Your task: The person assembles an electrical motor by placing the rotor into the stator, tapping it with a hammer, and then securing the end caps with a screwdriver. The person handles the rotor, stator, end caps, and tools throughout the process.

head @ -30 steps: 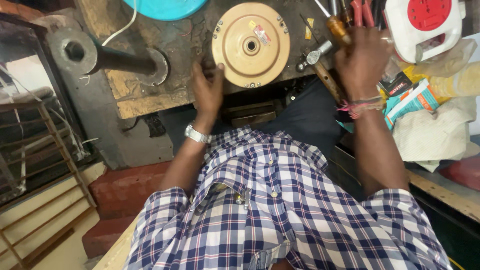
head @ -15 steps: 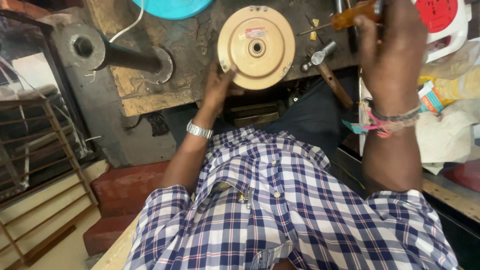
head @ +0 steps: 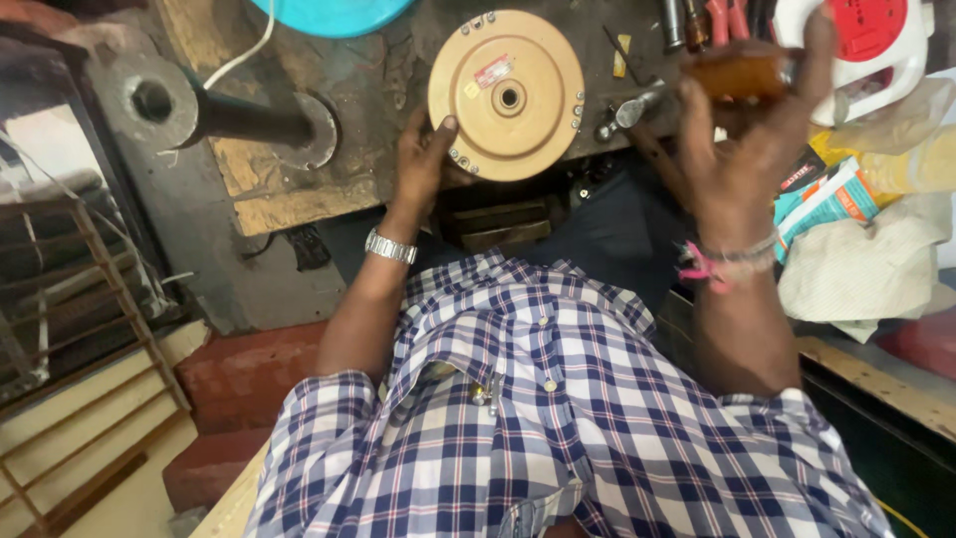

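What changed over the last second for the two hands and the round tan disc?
The right hand lifted off the tool pile, holding an amber-handled screwdriver, blurred, raised above the bench. The left hand slid from the bench edge onto the rim of the tan disc. The disc, the metal pipe stand and the white-and-red reel stayed put.

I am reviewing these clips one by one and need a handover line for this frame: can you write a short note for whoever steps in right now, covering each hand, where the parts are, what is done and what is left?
Left hand: fingers on the lower left rim of the tan round disc, steadying it flat on the workbench.
Right hand: raised over the bench, grip closed on an amber-handled tool, apparently a screwdriver; its tip is blurred.
Other tools lie at the bench's far edge; a white and red reel sits to the right.
Done: disc placed, tool picked up.
Left: the tool has not reached the disc; small screws on its rim look in place.
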